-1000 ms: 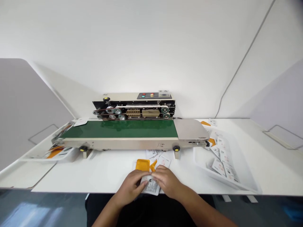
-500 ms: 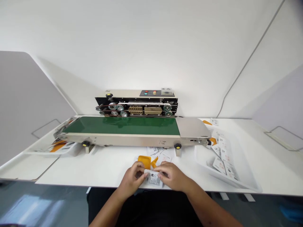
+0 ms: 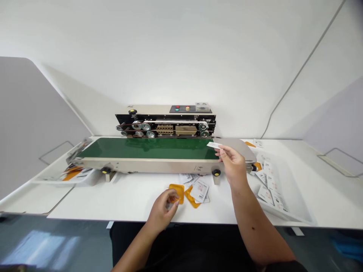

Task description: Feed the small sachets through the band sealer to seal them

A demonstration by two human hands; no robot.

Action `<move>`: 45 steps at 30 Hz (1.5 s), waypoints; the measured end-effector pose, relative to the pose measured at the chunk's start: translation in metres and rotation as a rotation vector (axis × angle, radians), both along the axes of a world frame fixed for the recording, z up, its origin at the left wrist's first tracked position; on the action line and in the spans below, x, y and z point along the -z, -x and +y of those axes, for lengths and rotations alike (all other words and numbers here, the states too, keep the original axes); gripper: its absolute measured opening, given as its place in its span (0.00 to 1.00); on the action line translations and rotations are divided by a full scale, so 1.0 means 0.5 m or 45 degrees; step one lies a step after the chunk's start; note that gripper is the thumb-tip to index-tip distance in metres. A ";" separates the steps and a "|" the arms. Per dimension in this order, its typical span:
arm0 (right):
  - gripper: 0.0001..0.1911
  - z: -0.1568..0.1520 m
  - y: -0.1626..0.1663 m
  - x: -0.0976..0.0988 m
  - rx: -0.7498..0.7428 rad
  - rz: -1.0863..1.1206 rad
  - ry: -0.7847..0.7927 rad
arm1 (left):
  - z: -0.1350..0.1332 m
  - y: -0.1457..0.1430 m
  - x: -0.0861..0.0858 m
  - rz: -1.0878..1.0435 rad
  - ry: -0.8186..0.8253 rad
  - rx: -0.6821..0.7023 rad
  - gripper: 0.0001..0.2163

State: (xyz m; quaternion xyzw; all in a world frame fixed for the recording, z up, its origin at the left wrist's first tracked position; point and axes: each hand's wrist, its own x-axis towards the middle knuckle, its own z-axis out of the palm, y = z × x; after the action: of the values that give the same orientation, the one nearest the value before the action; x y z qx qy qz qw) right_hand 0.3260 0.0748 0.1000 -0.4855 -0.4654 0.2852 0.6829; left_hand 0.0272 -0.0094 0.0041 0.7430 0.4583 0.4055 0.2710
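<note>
My right hand (image 3: 233, 162) pinches a thin white printed card-like packet (image 3: 214, 145) by its edge. It holds the packet over the right end of the green conveyor belt (image 3: 147, 148), near the metal end plate (image 3: 246, 148). Loosely curled, my left hand (image 3: 162, 210) rests low at the table's front with a gap between thumb and fingers. Its fingertips are beside and partly over an orange packet (image 3: 178, 192); whether they touch it I cannot tell. Just to the right lie another orange packet (image 3: 193, 200) and several white printed packets (image 3: 200, 190), overlapping.
Behind the belt stands a sealing machine (image 3: 167, 124) with rollers and a button panel (image 3: 184, 108). A white tray (image 3: 300, 211) with printed packets stands at right. Another white tray (image 3: 85, 182) with orange and white packets sits partly under the belt's left end.
Both hands held a white printed packet at the table's front edge. My right hand has since moved up and right to the belt with a packet, apart from my left hand, which stays low.
</note>
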 end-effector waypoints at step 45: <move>0.11 -0.002 0.051 -0.037 0.281 -0.739 -0.188 | 0.005 -0.001 -0.008 0.364 -0.268 0.040 0.06</move>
State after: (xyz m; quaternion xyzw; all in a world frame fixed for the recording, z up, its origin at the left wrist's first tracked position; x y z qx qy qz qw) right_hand 0.3005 0.0739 0.1186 -0.5434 -0.6047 0.0245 0.5818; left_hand 0.0277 -0.0067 0.0078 0.8245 0.4355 0.3372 0.1299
